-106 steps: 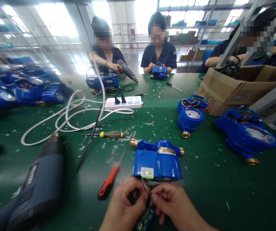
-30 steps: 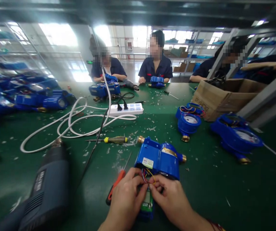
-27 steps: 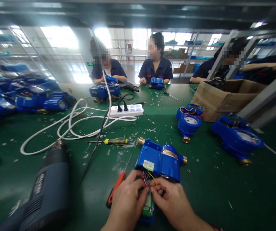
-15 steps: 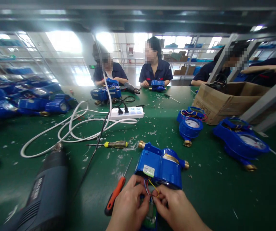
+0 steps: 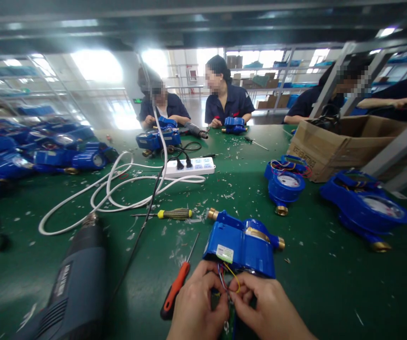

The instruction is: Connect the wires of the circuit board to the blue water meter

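My hands [image 5: 198, 298] nearly meet, knuckles up, both pinching thin coloured wires [image 5: 222, 275] just before the blue meter [image 5: 238, 245] on the worktop [image 5: 331, 283] — to the right, an open cardboard box [image 5: 307, 151] holds something black

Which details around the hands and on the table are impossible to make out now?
In the head view:
Lower ends of the thin wires: hidden by the left hand and right hand.
Circuit board: mostly behind both hands, cut off by the bottom edge.
Print on the label: too small.
Heat gun: lower end cut off by bottom edge.
Cardboard box: bottom hidden by its walls.
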Available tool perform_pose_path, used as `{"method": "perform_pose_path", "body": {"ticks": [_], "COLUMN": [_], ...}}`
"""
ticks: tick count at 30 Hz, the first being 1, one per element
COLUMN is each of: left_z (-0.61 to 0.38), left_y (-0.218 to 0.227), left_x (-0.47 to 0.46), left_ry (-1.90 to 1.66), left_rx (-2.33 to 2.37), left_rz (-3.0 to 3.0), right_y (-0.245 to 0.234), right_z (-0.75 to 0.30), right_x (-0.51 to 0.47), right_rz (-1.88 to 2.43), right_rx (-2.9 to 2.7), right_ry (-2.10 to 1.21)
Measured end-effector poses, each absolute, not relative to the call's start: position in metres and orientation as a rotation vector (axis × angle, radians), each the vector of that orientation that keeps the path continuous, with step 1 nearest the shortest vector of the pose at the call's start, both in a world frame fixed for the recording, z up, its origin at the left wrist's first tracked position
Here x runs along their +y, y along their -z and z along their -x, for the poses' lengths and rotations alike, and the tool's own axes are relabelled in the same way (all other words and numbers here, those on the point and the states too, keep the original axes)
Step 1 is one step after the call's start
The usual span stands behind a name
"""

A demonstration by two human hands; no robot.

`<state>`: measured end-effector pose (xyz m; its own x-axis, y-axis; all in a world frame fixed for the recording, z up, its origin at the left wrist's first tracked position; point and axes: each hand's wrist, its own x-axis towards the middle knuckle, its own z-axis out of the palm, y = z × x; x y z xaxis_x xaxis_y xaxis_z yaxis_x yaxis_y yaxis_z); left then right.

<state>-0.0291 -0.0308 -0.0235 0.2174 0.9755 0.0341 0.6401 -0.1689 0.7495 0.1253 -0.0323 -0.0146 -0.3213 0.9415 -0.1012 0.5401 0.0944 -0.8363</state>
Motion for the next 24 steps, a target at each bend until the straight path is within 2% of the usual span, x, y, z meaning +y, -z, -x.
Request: {"method": "perform_pose_path", "body": {"ticks": [24], "left_z": [0.023], "left_y": [0.001], "left_x": [-0.036], "left_ry": [-0.547], "left_rx": [1.535], "left_rz": [-1.861], "right_y": [0.008], "right_z": [-0.121], "right_x": [-0.032], "right_rz": [1.589], "right_rx": [-1.979], "right_ry": [-1.068]}}
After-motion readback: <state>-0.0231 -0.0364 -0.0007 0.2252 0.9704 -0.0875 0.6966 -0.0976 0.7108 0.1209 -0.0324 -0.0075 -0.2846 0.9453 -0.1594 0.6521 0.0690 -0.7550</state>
